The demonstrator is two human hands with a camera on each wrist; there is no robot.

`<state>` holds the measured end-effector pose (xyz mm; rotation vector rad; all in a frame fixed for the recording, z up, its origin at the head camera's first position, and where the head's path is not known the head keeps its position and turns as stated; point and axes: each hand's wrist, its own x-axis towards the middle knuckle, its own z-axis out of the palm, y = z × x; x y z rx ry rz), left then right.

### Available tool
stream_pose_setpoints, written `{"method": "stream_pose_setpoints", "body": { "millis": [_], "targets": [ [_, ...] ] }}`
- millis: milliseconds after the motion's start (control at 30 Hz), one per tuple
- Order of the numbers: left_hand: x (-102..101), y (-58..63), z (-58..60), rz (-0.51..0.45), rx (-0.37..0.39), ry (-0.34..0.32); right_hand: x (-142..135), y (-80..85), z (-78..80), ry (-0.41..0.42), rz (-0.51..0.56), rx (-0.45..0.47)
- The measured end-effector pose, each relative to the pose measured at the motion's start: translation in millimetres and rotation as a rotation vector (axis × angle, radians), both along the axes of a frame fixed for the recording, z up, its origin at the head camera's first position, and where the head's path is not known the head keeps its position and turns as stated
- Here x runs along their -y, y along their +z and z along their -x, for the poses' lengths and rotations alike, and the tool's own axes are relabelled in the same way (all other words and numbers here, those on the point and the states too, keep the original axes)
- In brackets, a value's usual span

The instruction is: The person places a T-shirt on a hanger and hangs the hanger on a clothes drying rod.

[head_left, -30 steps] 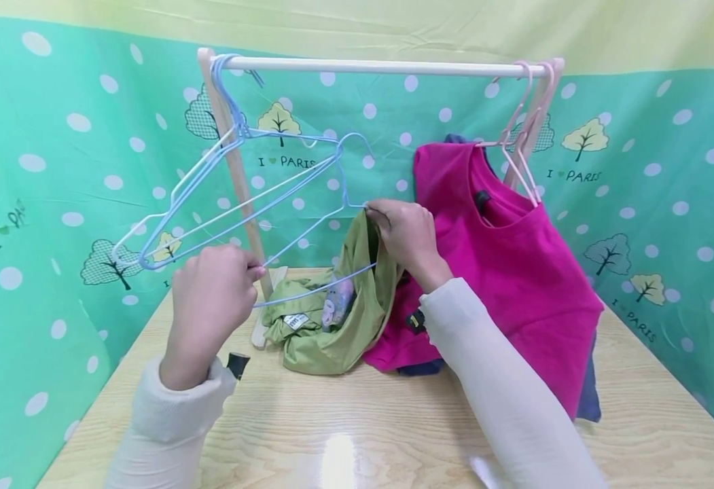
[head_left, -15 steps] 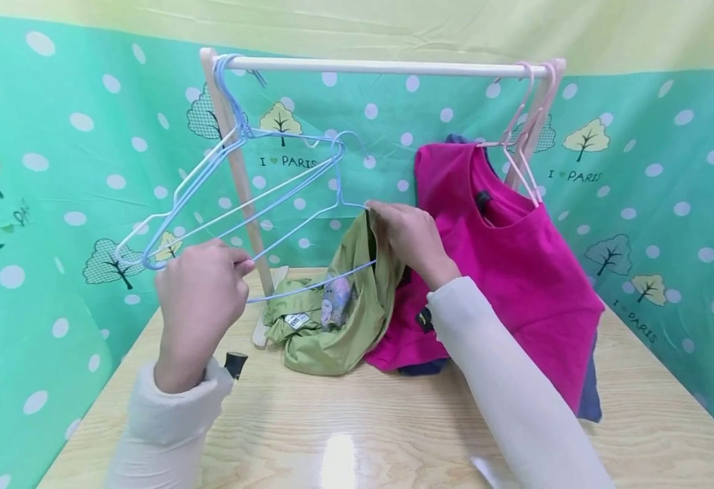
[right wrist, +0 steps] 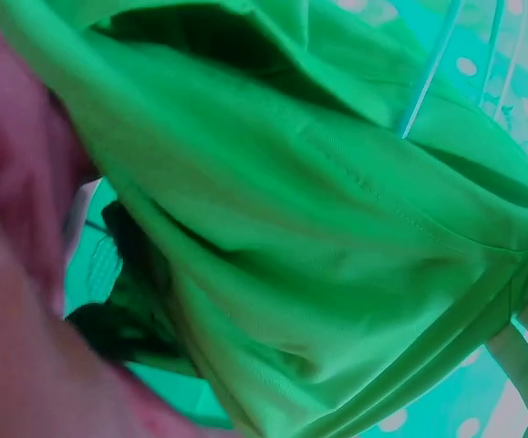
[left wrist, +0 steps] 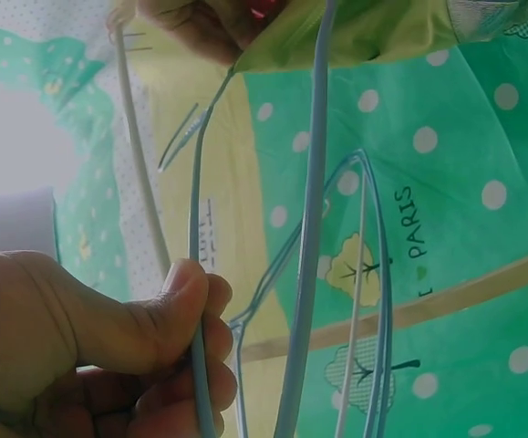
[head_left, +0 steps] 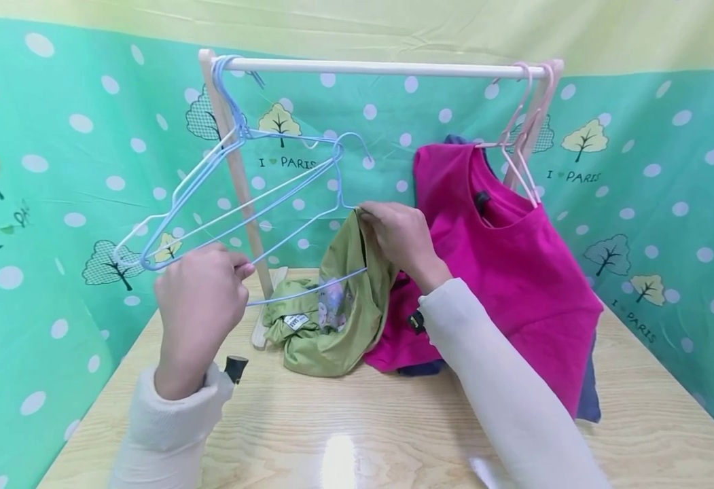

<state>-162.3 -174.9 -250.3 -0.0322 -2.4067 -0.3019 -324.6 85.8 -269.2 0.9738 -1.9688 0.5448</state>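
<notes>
My left hand (head_left: 202, 309) holds a thin blue clothes hanger (head_left: 340, 193) by one end, thumb against curled fingers, as the left wrist view confirms. At the hanger's other end, my right hand (head_left: 401, 234) pinches the edge of an olive-green garment (head_left: 357, 333), which looks bright green in the right wrist view. That end of the hanger runs into the garment's opening and is hidden by cloth. The garment's lower part lies bunched on the table, with a white label (head_left: 295, 321) and a bluish-purple printed patch (head_left: 332, 305) showing.
A small rack with a white rail (head_left: 381, 66) stands behind. Blue and white hangers (head_left: 210, 163) hang at its left, close behind my left hand. At its right, a magenta top (head_left: 503, 272) hangs from pink hangers (head_left: 524, 109), with dark blue cloth (head_left: 590, 390) behind it.
My left hand has shifted slightly left with the hanger. My right hand has drawn the garment's edge a little left, further over the hanger's end.
</notes>
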Motion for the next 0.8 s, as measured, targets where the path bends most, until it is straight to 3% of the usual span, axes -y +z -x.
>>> {"method": "stream_pose_setpoints", "body": {
  "millis": [233,500,800],
  "targets": [
    [-1,-0.2,-4.4,0.024,-0.039,0.012,14,9.1,-8.0,0.034,0.016,-0.058],
    [-4,1.1,-8.6,-0.017,0.026,0.045,18,12.8,-11.9,-0.018,-0.031,-0.073],
    [-16,-1.4,-10.5,-0.050,-0.193,-0.002,18,11.7,-11.5,-0.080,-0.027,-0.075]
  ]
}}
